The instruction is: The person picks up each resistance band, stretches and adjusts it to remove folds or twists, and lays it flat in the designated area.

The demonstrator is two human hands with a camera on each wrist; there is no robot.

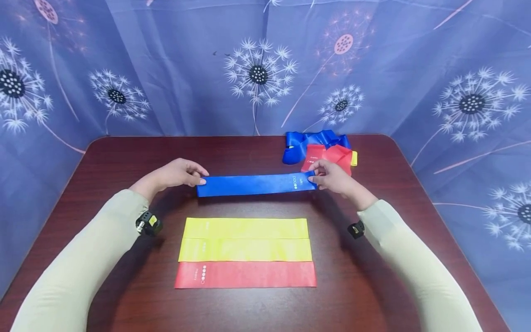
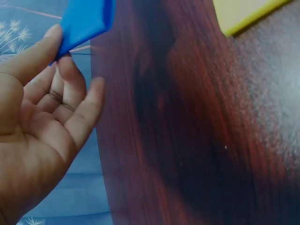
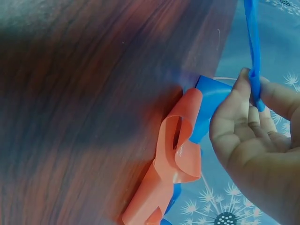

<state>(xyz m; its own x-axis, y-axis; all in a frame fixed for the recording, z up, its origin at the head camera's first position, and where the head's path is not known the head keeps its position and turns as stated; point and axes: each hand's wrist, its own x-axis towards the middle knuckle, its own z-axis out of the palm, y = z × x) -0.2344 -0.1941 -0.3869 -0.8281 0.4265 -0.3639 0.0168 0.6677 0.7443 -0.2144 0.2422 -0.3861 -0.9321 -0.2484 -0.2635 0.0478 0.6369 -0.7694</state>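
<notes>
A blue resistance band (image 1: 253, 185) is stretched out flat between the two hands, raised over the table. My left hand (image 1: 180, 174) pinches its left end between thumb and fingers; the left wrist view shows the thumb on top of the blue band (image 2: 86, 23). At the other end my right hand (image 1: 329, 176) pinches the band near its white printed text and dots. Nearer the body, two yellow bands (image 1: 257, 228) and a red band (image 1: 257, 275) lie flat, one below another, edges together.
Behind the right hand sits a loose pile of crumpled bands: blue (image 1: 295, 154), red (image 1: 340, 157) and a bit of yellow (image 1: 354, 158). The dark wooden table (image 1: 137, 290) ends at a blue curtain (image 1: 186, 69) with dandelion prints. Both wrists wear black straps.
</notes>
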